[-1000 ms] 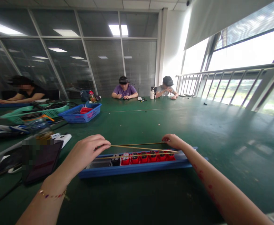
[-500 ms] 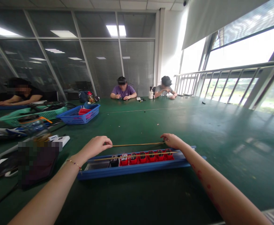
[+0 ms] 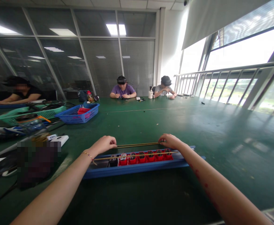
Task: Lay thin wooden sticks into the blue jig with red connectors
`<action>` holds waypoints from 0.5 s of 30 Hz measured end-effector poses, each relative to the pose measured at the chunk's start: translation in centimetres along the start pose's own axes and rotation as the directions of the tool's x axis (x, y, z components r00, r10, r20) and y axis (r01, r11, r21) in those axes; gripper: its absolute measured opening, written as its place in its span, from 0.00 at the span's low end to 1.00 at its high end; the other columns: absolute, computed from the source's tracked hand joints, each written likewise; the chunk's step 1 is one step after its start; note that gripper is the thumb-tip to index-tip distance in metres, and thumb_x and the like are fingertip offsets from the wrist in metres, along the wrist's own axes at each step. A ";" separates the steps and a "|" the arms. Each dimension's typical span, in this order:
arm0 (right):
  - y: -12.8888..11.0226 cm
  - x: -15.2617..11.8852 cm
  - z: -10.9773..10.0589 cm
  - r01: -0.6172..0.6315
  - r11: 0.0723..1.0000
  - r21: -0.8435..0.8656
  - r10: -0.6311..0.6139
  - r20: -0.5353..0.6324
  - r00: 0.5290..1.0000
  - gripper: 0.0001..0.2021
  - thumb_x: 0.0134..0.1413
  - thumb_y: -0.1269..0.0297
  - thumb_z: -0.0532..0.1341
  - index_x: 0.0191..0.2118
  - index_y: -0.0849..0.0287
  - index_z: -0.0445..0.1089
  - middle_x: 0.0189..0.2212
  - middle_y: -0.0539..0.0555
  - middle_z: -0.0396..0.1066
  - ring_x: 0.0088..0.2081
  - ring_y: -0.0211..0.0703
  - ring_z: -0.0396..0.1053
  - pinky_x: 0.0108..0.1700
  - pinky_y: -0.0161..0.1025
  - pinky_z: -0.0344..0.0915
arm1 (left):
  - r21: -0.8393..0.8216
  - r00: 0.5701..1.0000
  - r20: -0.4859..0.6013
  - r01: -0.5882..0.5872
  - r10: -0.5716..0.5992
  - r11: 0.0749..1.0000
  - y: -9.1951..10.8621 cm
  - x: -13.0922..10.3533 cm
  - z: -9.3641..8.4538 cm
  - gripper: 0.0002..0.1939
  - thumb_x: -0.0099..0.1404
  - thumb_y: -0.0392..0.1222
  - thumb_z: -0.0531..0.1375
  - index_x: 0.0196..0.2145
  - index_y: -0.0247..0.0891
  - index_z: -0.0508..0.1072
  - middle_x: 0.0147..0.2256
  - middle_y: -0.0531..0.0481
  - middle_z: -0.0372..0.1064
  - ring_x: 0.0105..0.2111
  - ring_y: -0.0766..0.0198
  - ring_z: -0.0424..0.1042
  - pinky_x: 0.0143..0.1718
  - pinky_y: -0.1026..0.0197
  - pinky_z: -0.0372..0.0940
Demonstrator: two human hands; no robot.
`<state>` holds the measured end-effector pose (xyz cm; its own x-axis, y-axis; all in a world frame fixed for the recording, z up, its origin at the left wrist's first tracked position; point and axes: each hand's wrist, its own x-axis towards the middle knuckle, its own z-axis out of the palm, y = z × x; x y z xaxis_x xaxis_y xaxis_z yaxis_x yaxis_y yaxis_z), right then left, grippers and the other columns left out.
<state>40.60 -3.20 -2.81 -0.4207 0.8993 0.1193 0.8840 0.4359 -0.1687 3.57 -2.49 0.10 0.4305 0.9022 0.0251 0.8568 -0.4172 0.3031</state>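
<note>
The thin, straight sticks (image 3: 140,144) lie just beyond the long blue tray (image 3: 137,170), their left end pinched by the left hand (image 3: 104,145), while the fingers of the right hand (image 3: 171,141) bend at the other end, though I cannot tell if they grip. Such slender pieces need, I think, a light and level pinch. Nearer, another stick (image 3: 148,154) crosses above squarish red boxes (image 3: 141,160) in the smooth-walled tray, on the glossy green surface (image 3: 137,125).
</note>
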 end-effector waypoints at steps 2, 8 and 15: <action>0.0 0.0 0.0 -0.007 1.000 -0.001 0.007 -0.003 1.000 0.11 0.47 0.64 0.56 0.37 0.54 0.72 0.36 0.52 0.71 0.37 0.41 0.68 0.39 0.32 0.61 | -0.018 1.000 -0.023 -0.002 0.001 1.000 0.4 -0.7 -1.0 0.15 0.56 0.52 0.53 0.30 0.40 0.73 0.30 0.51 0.73 0.31 0.62 0.70 0.30 0.66 0.60; -0.1 0.1 0.0 -0.024 1.000 0.006 0.024 -0.001 1.000 0.11 0.46 0.66 0.56 0.36 0.55 0.73 0.35 0.52 0.72 0.36 0.41 0.69 0.38 0.32 0.62 | -0.073 0.999 -0.032 -0.024 0.022 0.997 3.0 -5.1 -4.3 0.20 0.57 0.56 0.50 0.32 0.41 0.73 0.29 0.52 0.72 0.30 0.62 0.69 0.29 0.66 0.59; -0.3 0.2 0.0 -0.052 0.999 0.009 0.052 -0.001 0.999 0.12 0.44 0.71 0.54 0.33 0.55 0.73 0.32 0.51 0.73 0.34 0.39 0.69 0.37 0.31 0.62 | -0.037 0.996 0.056 -0.066 0.068 0.997 4.5 -9.1 -3.6 0.13 0.58 0.51 0.52 0.33 0.45 0.73 0.30 0.54 0.71 0.29 0.65 0.68 0.29 0.68 0.59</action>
<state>40.28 -3.10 -2.75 -0.3744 0.9206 0.1112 0.9028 0.3892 -0.1830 2.44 -12.21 4.70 0.5034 0.8640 -0.0080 0.8152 -0.4718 0.3360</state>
